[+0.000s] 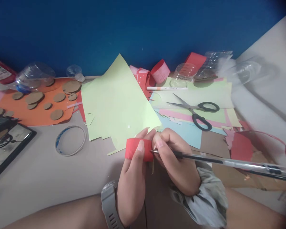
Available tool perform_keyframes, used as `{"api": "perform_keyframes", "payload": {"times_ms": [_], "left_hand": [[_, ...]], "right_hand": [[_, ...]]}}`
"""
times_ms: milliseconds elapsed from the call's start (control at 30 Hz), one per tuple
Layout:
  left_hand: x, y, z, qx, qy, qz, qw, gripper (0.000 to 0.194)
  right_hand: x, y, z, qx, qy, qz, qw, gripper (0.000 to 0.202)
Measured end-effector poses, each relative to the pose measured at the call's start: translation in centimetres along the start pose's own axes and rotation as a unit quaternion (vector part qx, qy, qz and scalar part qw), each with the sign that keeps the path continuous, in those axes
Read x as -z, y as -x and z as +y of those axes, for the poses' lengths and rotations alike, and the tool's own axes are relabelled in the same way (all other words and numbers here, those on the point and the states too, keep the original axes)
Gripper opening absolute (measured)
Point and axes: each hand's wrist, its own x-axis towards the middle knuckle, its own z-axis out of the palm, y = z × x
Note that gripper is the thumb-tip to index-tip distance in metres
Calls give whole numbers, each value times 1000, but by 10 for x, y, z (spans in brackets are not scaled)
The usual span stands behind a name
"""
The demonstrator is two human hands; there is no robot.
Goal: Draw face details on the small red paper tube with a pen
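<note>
In my left hand [133, 183] is a short red paper roll or band [132, 147], the thumb pressed on its front and the fingers behind it. My right hand [175, 157] pinches a clear-barrelled ballpoint pen [231, 162]. The pen's tip points left at the right part of the red paper; I cannot tell whether it touches. My right fingertips are close beside the band's right edge. Just beyond both hands spreads a large pale green paper sheet [116, 98] with cut edges. Black-handled scissors [192, 108] lie blades open on the papers to the right.
A tape roll [83, 147] lies at left. Cardboard discs [34, 97] rest on orange paper [47, 113], near a clear plastic bottle [37, 74]. A marker [166, 88], red paper rings [160, 70] and clear plastic cups [183, 74] line the back by a blue wall [109, 28].
</note>
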Motion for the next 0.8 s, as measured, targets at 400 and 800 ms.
{"api": "perform_keyframes", "payload": {"times_ms": [400, 800], "left_hand": [[-1, -1, 0, -7, -54, 20, 998, 38], [-6, -1, 2, -35, -80, 14, 996, 45]], "right_hand": [[-2, -2, 0, -19, 16, 7, 1000, 39], [-2, -3, -2, 6, 32, -4, 999, 35]]}}
